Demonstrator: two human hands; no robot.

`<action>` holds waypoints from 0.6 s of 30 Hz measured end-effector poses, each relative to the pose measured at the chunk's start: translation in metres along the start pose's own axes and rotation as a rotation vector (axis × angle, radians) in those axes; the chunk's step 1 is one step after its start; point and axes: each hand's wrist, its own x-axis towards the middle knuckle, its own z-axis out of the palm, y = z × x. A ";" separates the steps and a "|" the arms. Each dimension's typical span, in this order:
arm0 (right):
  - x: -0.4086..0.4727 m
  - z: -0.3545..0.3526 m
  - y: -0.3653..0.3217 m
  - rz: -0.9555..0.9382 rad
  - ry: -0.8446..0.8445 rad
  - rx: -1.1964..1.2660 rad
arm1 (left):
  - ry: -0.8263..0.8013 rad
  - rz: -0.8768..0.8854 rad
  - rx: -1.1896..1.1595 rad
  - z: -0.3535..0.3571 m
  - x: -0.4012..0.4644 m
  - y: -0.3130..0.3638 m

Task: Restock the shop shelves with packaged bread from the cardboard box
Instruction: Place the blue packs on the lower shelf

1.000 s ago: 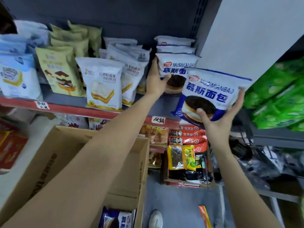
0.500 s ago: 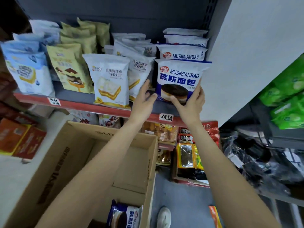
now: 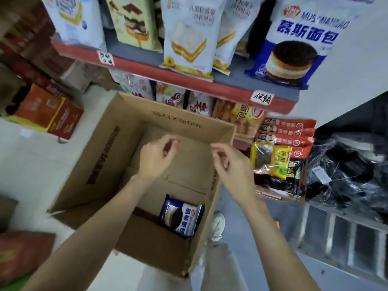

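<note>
Head view looks down past the red-edged shelf (image 3: 189,77) into the open cardboard box (image 3: 109,156) on the floor. Both hands hang above the box's inside and hold nothing: the left hand (image 3: 156,157) has its fingers loosely curled, and the right hand (image 3: 230,164) is likewise relaxed, its fingers bent but gripping no packet. The 2 hands are near each other and apart from the box walls.

Only 1 packet of mousse bread (image 3: 181,216) shows in the box, blue and white, lying against the right-hand wall near the bottom. Whether more lie under the box's near flap cannot be told. On the shelf above, a matching blue mousse bread packet (image 3: 294,45) stands at the right end, just beside the white toast packets (image 3: 189,36); a tiramisu-cake packet (image 3: 134,19) and a pale blue packet (image 3: 73,17) stand further left. Red and yellow snack packets (image 3: 283,148) fill the lower rack to the right of the box.

Judging by this, the step in hand is the reach back into the box for the next packet, and the restock looks close to done. The next move calls for either hand to drop low toward the right wall of the box, take the packet by its edge without crushing the soft bread, and lift it clear of the flaps up to the shelf's right end.
</note>
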 end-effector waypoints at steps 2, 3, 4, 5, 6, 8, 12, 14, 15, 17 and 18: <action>-0.012 0.039 -0.002 0.002 -0.188 -0.111 | -0.246 -0.080 0.119 -0.003 -0.030 -0.043; -0.017 0.061 -0.002 0.011 -0.284 -0.170 | -0.392 -0.155 0.186 -0.004 -0.044 -0.066; -0.022 0.083 0.000 0.020 -0.376 -0.223 | -0.527 -0.233 0.257 -0.005 -0.058 -0.088; -0.027 0.106 0.002 0.029 -0.457 -0.266 | -0.618 -0.292 0.319 -0.006 -0.070 -0.111; -0.031 0.129 0.006 0.048 -0.532 -0.301 | -0.664 -0.337 0.359 -0.008 -0.081 -0.133; -0.041 0.175 0.018 0.108 -0.675 -0.373 | -0.703 -0.410 0.372 -0.010 -0.098 -0.172; -0.063 0.257 0.049 0.241 -0.940 -0.566 | -0.924 -0.383 0.513 0.000 -0.123 -0.228; -0.075 0.284 0.067 0.345 -1.064 -0.618 | -1.026 -0.290 0.623 0.008 -0.132 -0.242; -0.082 0.293 0.075 0.391 -1.121 -0.630 | -1.050 -0.265 0.655 0.012 -0.136 -0.247; -0.091 0.305 0.086 0.426 -1.205 -0.668 | -1.049 -0.251 0.660 0.021 -0.140 -0.253; -0.094 0.309 0.090 0.435 -1.217 -0.683 | -1.026 -0.234 0.647 0.025 -0.141 -0.254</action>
